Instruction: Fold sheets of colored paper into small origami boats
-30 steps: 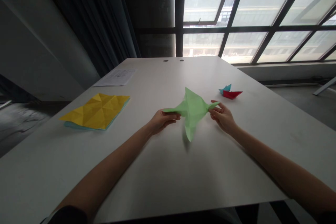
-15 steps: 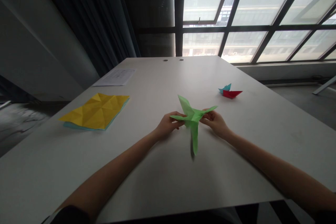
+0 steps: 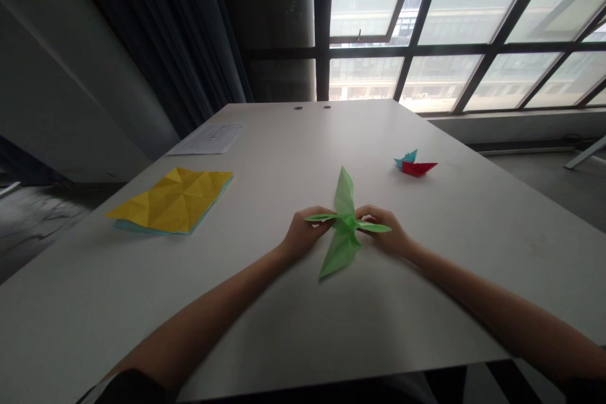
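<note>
A light green folded paper piece (image 3: 347, 224) with pointed flaps spreads out in a cross shape between my hands, just over the table. One broad flap points away from me and another points back toward me; two narrow ones stick out sideways. My left hand (image 3: 308, 230) is closed on its left side, the fingers pinching beneath the narrow left flap. On the other side my right hand (image 3: 382, 230) pinches it near the narrow right flap. Fingertips of both hands are partly hidden behind the paper.
On the white table (image 3: 284, 328), creased yellow paper (image 3: 175, 199) lies at left over light blue paper (image 3: 146, 229). Behind it is a printed sheet (image 3: 208, 139). To the right sit a red paper boat (image 3: 419, 168) and a small blue folded paper (image 3: 406, 159).
The green paper has turned and tilted: its far flap stands straighter, and its near flap has widened and swung left. My hands have come slightly closer together.
</note>
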Available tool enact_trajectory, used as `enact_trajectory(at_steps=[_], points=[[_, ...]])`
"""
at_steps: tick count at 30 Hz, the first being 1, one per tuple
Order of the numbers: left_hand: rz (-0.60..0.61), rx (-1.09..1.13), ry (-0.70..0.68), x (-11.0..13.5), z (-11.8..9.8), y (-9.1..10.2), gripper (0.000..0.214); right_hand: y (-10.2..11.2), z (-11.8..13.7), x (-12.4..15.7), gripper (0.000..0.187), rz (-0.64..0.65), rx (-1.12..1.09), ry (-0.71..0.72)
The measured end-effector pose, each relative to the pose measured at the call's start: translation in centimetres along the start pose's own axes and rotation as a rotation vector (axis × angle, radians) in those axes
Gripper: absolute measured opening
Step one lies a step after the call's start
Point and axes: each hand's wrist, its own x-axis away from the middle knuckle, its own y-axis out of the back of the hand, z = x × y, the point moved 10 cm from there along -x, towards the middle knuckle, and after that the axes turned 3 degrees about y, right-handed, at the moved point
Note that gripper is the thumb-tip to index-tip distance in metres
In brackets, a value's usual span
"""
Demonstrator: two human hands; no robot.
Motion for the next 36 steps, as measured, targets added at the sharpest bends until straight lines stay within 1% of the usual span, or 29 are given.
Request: enact_trajectory(at_steps=[3, 6, 9, 12, 14, 18, 21, 23, 25, 27, 30, 33, 36], points=[[-0.05, 0.181, 0.04, 0.1, 0.6, 0.0, 0.018, -0.3, 0.7, 0.1, 0.018, -0.008, 0.043, 0.034], [-0.014, 0.321, 0.071, 0.3, 0.4, -0.8, 0.021, -0.4, 0.9, 0.1, 0.016, -0.044, -0.029, 0.044], [0.06, 0.307, 0.036, 0.6, -0.7, -1.7, 0.026, -0.4, 0.5, 0.2, 0.016, -0.082, -0.139, 0.015], [0.072, 0.21, 0.016, 0.7, -1.1, -1.9, 0.022, -0.5, -0.2, 0.3, 0.02, -0.103, -0.185, -0.018], [0.042, 0.223, 0.051, 0.6, -0.5, -1.7, 0.021, -0.6, -0.5, 0.3, 0.021, -0.104, -0.191, -0.03], [-0.036, 0.358, 0.126, 0.6, 0.8, -1.4, 0.022, -0.5, -1.1, 0.2, 0.024, -0.124, -0.249, -0.09], [-0.094, 0.406, 0.133, 0.7, 0.9, -1.0, 0.024, -0.2, -1.5, 0.1, 0.026, -0.161, -0.299, -0.145], [-0.139, 0.428, 0.148, 0.8, 1.0, -0.6, 0.025, -0.2, -1.6, 0.1, 0.025, -0.163, -0.316, -0.155], [-0.153, 0.424, 0.151, 0.9, 0.9, -0.5, 0.025, -0.3, -1.7, 0.1, 0.024, -0.158, -0.304, -0.167], [-0.117, 0.408, 0.145, 0.9, 0.7, -0.8, 0.026, -0.4, -1.7, 0.2, 0.025, -0.155, -0.292, -0.188], [-0.045, 0.419, 0.167, 0.9, 0.9, -1.7, 0.028, -0.8, -1.3, 0.2, 0.03, -0.139, -0.35, -0.186], [-0.023, 0.498, 0.201, 0.9, 1.5, -2.1, 0.027, -1.4, -0.8, 0.2, 0.034, -0.098, -0.395, -0.168], [0.005, 0.543, 0.226, 0.9, 2.0, -2.5, 0.023, -1.6, -0.8, 0.2, 0.031, -0.073, -0.389, -0.164]])
